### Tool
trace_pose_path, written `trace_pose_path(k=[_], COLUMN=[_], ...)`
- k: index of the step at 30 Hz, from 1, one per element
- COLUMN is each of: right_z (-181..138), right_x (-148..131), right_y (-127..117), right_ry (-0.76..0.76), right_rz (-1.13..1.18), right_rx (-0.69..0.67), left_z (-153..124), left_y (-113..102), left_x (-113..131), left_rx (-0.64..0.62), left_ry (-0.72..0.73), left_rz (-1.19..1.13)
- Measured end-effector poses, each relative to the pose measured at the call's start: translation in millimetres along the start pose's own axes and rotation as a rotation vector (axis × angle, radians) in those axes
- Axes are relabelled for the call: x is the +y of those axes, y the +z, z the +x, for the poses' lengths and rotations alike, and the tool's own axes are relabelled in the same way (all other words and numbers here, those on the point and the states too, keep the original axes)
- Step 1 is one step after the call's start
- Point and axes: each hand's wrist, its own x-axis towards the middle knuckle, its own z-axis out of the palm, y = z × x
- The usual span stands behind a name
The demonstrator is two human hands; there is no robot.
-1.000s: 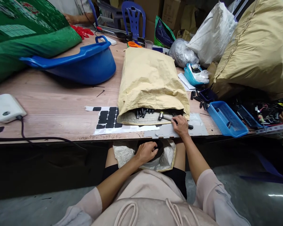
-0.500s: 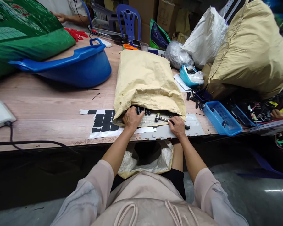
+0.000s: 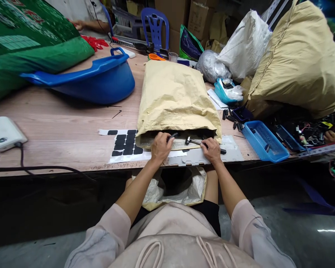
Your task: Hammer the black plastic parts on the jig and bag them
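A tan woven sack (image 3: 174,89) lies on the table with its mouth toward me, gaping dark. My left hand (image 3: 161,147) is closed at the left of that mouth, and a small black cylindrical part (image 3: 172,136) sticks out from its fingers. In my right hand (image 3: 211,149) is a small hammer (image 3: 194,141); its metal head points left over the sack's lower lip and its black handle end shows past my palm. Below the table edge, an open sack (image 3: 195,188) with a pale lining sits between my legs.
A sheet of black stickers (image 3: 125,145) lies left of the sack, grey cardboard (image 3: 231,149) to its right. A blue basin (image 3: 100,83) stands at the left, a blue basket (image 3: 264,141) at the right. A cable (image 3: 44,169) runs along the front edge; other people's hands show at the sides.
My left hand has drawn slightly back from the sack's mouth and right, with a black part now in its fingers. The right hand keeps the hammer in place. The view has shifted slightly.
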Motion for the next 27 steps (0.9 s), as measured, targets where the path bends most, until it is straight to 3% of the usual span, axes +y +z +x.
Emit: trace_pose_path(k=[2, 5, 9, 21, 27], right_z=[0, 1, 0, -1, -10], right_x=[2, 3, 3, 1, -13], right_y=[1, 2, 3, 0, -12], right_ry=[-0.005, -0.015, -0.024, -0.097, -0.132], right_rz=[-0.007, -0.017, -0.025, -0.113, -0.132], right_rx=[0.000, 0.004, 0.017, 0.033, 0.079], left_z=[-13, -23, -22, -15, -14], left_y=[9, 23, 32, 31, 34], left_x=[3, 7, 8, 4, 4], left_rx=[-0.048, -0.115, -0.123, -0.148, -0.133], left_ry=[0.120, 0.176, 0.165, 0.099, 0.098], left_rz=[0.005, 0.032, 0.029, -0.098, -0.116])
